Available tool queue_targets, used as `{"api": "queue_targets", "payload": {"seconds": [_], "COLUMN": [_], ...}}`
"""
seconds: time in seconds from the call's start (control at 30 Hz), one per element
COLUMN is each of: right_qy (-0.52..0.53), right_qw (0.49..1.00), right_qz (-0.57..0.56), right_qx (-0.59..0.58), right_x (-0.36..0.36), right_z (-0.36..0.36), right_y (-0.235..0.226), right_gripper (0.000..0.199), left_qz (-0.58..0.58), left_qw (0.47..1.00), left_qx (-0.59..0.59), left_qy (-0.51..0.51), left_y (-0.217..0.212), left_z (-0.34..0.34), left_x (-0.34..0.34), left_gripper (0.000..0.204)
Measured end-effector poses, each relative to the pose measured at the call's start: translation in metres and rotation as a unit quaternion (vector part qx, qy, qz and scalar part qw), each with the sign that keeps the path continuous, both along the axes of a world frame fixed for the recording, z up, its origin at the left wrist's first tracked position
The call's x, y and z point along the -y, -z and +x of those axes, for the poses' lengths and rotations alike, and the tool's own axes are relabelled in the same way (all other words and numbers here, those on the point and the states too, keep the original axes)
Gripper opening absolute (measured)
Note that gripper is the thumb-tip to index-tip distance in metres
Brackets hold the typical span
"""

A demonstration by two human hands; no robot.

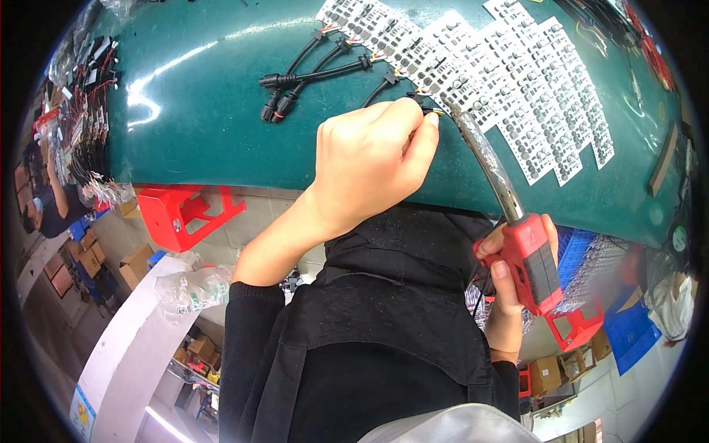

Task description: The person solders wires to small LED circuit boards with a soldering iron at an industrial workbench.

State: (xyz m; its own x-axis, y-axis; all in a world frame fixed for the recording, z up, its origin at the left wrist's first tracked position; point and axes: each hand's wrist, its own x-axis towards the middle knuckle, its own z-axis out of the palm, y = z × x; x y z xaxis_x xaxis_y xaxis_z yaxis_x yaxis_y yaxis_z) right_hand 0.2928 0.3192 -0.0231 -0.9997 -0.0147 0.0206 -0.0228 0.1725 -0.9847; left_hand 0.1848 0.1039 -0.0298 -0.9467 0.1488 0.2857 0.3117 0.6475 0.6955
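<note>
My right hand is wrapped round the red and black handle of a soldering gun. Its long metal barrel slants up to the edge of a row of white circuit boards, where the tip rests or hovers; I cannot tell which. Just left of that tip, my left hand is closed in a pinch on a short black cable with thin coloured wire ends. Most of that cable is hidden by the fingers. Several black cables with round connectors lie left of the hand, their wires reaching the boards' edge.
More white boards lie in overlapping strips on the green table mat. Bundled wires line the left end, and red and black wires the far right. Red stools stand below the table edge. Another person sits at far left.
</note>
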Motion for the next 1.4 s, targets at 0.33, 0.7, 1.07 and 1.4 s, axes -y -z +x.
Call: {"api": "queue_targets", "payload": {"seconds": [0.33, 0.7, 1.07, 1.4], "right_qy": [-0.002, 0.014, 0.027, 0.147], "right_qw": [1.000, 1.000, 0.997, 0.987], "right_qz": [-0.003, -0.024, -0.033, -0.062], "right_qx": [0.008, 0.007, 0.071, -0.010], "right_x": [0.005, 0.002, 0.003, 0.003], "right_z": [-0.004, -0.005, -0.003, -0.005], "right_y": [-0.001, -0.004, -0.010, -0.056], "right_gripper": [0.059, 0.061, 0.062, 0.077], "left_qz": [0.013, 0.005, 0.003, -0.009], "left_qw": [1.000, 1.000, 1.000, 1.000], "left_qx": [0.011, 0.005, 0.001, 0.010], "left_qy": [0.000, -0.004, -0.006, -0.016], "left_y": [-0.001, -0.002, -0.001, -0.001], "left_z": [-0.001, -0.002, -0.002, 0.000], "left_x": [-0.001, -0.002, -0.002, -0.001], "left_gripper": [0.021, 0.021, 0.021, 0.021]}}
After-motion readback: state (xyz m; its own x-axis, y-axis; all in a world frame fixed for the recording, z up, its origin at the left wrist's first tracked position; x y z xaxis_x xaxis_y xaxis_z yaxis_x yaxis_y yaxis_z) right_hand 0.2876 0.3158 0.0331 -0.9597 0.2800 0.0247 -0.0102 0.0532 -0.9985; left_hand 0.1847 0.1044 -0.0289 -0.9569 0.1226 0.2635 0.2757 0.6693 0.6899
